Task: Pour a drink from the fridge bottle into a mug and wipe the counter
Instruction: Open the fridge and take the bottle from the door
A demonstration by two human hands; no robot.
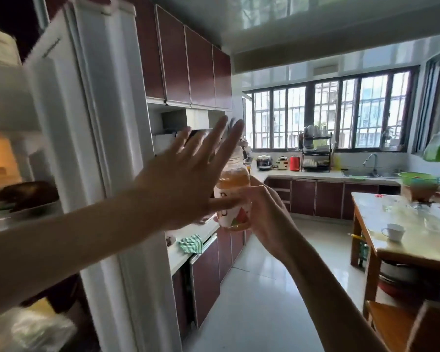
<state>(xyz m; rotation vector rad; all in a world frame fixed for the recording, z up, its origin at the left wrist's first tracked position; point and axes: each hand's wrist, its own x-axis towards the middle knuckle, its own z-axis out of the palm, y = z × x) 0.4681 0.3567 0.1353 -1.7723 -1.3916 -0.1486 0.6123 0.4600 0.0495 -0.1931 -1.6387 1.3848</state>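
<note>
Head view: right hand grips the bottle; left hand, fingers spread, at its nine o'clock; mug at four o'clock.

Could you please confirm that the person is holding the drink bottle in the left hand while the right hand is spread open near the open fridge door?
Not quite: the hands are swapped. In the head view the right hand has its grip on the bottle, and the left hand is spread open with straight fingers beside the open fridge door.
</note>
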